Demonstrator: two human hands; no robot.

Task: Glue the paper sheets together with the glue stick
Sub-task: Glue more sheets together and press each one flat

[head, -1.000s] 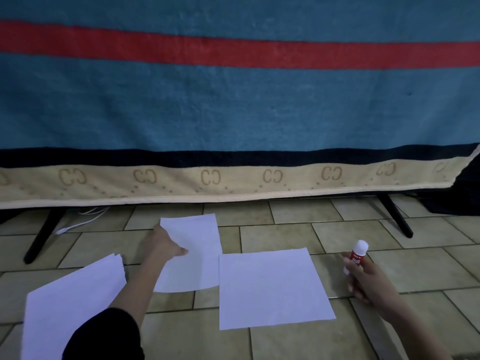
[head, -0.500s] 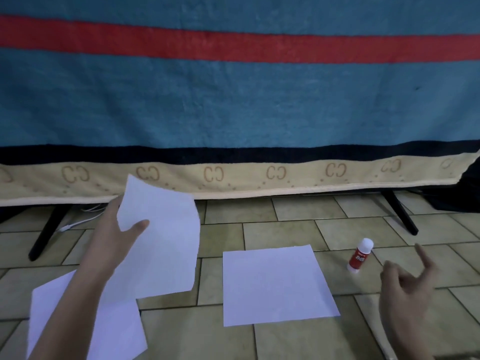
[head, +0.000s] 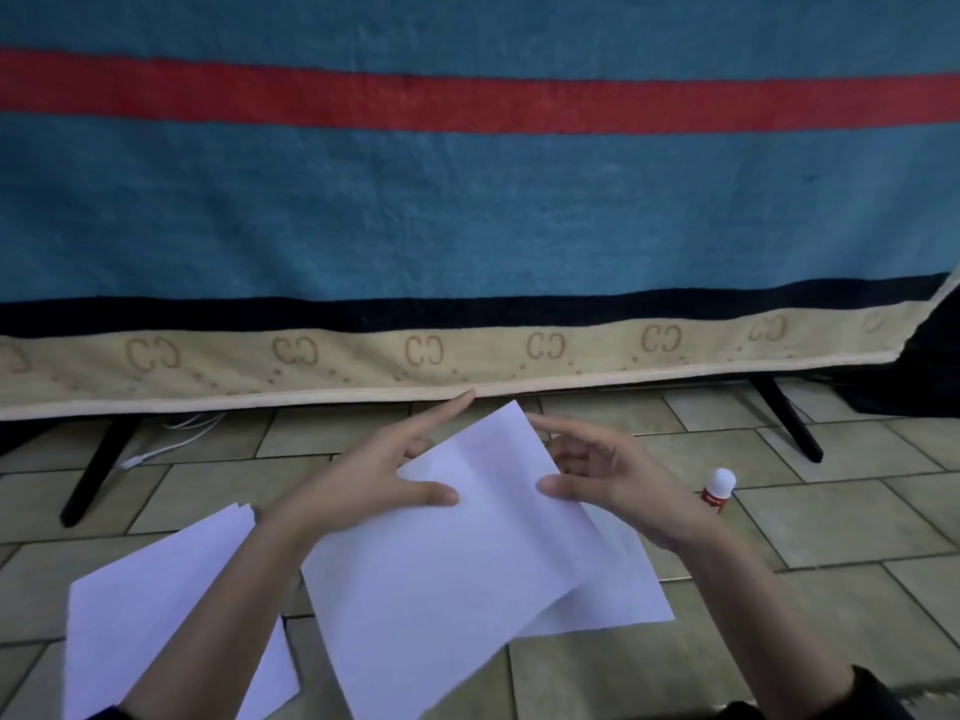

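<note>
I hold a white paper sheet (head: 457, 563) tilted above the tiled floor with both hands. My left hand (head: 374, 475) pinches its left edge, thumb on top and index finger stretched out behind. My right hand (head: 613, 480) pinches its right edge, thumb on top and fingers behind. A second white sheet (head: 623, 589) lies flat on the floor beneath it, mostly covered. The glue stick (head: 718, 491), red with a white cap, stands upright on the floor just right of my right hand, untouched.
A stack of white sheets (head: 156, 631) lies on the floor at the lower left. A teal blanket (head: 467, 210) with a red stripe hangs in front over a black-legged frame (head: 93, 470). A white cable (head: 166, 444) lies under it.
My left hand lifted the sheet from the floor and carried it right, over the flat sheet. My right hand set the glue stick down and now grips the sheet's right edge.
</note>
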